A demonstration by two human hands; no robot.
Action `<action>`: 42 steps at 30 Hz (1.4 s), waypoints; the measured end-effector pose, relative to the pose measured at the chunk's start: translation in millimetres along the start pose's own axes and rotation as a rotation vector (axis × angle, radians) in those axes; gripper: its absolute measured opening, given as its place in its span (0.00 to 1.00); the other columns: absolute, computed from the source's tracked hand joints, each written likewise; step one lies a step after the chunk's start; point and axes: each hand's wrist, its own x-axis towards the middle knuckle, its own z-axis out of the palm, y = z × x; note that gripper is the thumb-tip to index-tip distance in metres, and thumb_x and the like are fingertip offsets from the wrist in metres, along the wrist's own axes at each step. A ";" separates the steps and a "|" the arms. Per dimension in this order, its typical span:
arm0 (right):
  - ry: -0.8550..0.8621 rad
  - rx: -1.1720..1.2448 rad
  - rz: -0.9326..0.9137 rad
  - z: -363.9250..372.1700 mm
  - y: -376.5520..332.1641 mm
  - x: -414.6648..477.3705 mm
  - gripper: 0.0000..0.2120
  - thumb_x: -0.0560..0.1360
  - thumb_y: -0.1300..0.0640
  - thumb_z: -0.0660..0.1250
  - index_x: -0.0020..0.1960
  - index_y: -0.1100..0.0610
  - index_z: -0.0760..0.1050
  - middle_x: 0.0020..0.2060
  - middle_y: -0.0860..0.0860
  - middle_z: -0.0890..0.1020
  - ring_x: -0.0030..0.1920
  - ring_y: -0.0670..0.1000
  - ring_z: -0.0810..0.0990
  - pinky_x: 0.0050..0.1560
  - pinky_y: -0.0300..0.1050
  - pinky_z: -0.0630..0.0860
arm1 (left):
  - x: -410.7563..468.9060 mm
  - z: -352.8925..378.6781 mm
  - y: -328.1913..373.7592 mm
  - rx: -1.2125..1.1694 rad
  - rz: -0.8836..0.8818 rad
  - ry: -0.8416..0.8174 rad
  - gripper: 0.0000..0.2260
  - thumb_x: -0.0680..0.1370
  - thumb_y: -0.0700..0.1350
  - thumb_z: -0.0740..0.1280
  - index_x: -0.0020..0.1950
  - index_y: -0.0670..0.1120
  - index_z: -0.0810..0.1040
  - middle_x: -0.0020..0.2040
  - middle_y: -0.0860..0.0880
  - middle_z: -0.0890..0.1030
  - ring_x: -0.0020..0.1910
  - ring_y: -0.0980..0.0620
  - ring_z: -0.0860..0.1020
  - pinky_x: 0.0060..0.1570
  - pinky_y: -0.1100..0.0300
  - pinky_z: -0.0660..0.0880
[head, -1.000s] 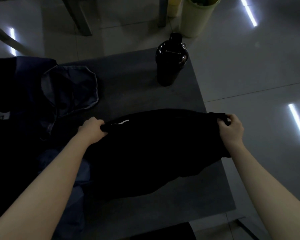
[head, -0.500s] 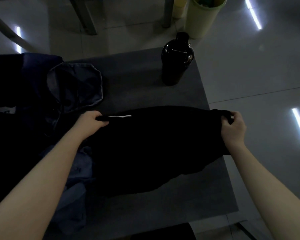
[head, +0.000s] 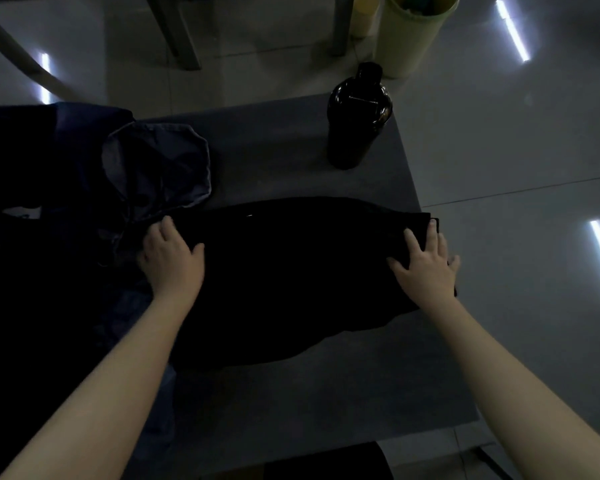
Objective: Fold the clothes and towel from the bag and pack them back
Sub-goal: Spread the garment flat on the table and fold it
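The black garment [head: 291, 271] lies flat across the grey table [head: 291, 393], its long axis running left to right between our hands. Our left hand [head: 172, 258] rests on its left end, fingers spread and flat, pinching nothing. Our right hand [head: 425, 265] lies spread the same way on the right end, at the table's right edge. With each end under its own hand, we judge the next fold carries one end across to the other. The heaped denim clothes [head: 160, 168] crowd the left end.

Left hand [head: 172, 258], right hand [head: 424, 265] flat on black garment [head: 291, 271].
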 end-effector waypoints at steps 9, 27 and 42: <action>0.014 0.038 0.029 8.0 20.4 -8.4 0.34 0.77 0.39 0.57 0.77 0.46 0.46 0.76 0.59 0.44 0.74 0.61 0.52 0.69 0.61 0.58 | -96.3 63.8 -0.5 0.342 0.491 -0.297 0.31 0.77 0.61 0.49 0.75 0.44 0.63 0.75 0.43 0.63 0.72 0.42 0.64 0.64 0.37 0.66; -0.018 0.965 0.483 2.4 63.5 -38.2 0.27 0.71 0.44 0.70 0.63 0.60 0.73 0.56 0.57 0.79 0.54 0.57 0.79 0.57 0.55 0.77 | -131.0 65.6 68.5 0.361 0.579 -0.403 0.31 0.79 0.64 0.47 0.78 0.53 0.43 0.78 0.50 0.40 0.77 0.45 0.40 0.72 0.41 0.42; 0.094 0.926 0.102 -45.6 21.5 -64.7 0.04 0.71 0.63 0.68 0.45 0.59 0.75 0.36 0.50 0.79 0.37 0.47 0.78 0.32 0.36 0.72 | -139.5 76.7 95.3 0.325 0.636 -0.421 0.31 0.80 0.61 0.52 0.78 0.52 0.43 0.78 0.51 0.40 0.77 0.46 0.38 0.73 0.42 0.43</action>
